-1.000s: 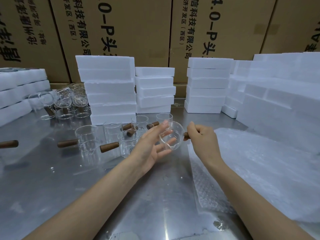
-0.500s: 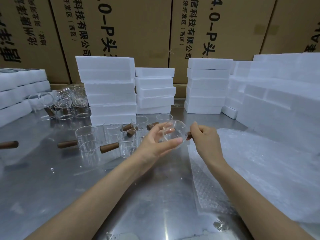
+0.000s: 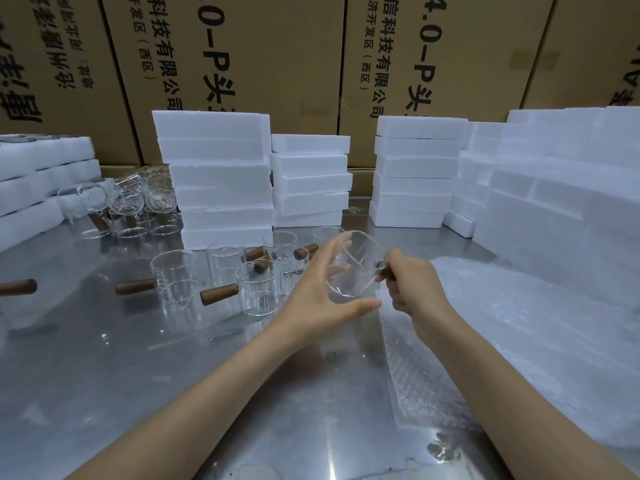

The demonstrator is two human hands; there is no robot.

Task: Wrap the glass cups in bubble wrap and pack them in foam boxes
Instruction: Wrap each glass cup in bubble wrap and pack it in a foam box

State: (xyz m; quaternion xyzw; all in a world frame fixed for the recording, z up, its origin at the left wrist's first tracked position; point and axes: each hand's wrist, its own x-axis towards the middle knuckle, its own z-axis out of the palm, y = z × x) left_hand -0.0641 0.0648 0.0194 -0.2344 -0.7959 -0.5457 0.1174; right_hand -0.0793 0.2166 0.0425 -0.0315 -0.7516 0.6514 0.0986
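head view: glass cup held above the steel table

at left, clear glass cups with brown wooden handles [image 3: 180,278] stand on the steel table [image 3: 104,375]. left hand [image 3: 320,294] cradles a tilted clear glass cup [image 3: 356,263], fingers spread. right hand [image 3: 414,289] pinches its handle. bubble wrap sheet [image 3: 502,341] lies right; white foam boxes [image 3: 218,174] are stacked far.

We see a packing area in a warehouse. Printed cartons [image 3: 242,64] line the wall behind a steel table [image 3: 104,375]. Foam boxes [image 3: 214,174] stand stacked.
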